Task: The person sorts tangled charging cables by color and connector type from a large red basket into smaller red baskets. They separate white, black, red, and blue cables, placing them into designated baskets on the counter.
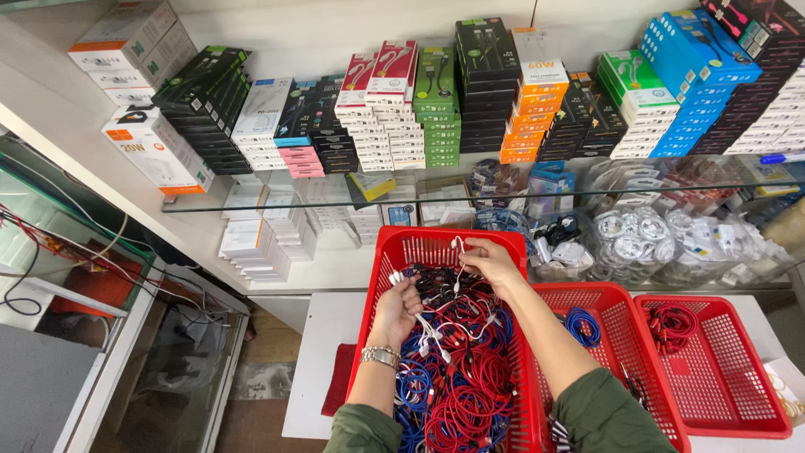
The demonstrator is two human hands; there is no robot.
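White cable (457, 267) running between my hands over big red basket (381, 277), far end. Left hand (401, 304) pinching its plugs, right hand (490, 262) gripping its other end. Red, blue cables (453, 386) lying tangled beneath. Two smaller baskets (721, 369) sitting right. Boxes (436, 109) stacked far.

Both hands are in the big red basket (381, 277), which is heaped with tangled red, blue and white cables (457, 377). The left hand (401, 304), a metal watch (380, 356) at its wrist, pinches white cable plugs (394, 275); the right hand (490, 262) has its grip on a white cable (459, 252) near the far rim. Two smaller red baskets (721, 369) sit to the right on the white worktop (323, 335). Stacked boxes (402, 117) line the glass shelf (251, 204) above.
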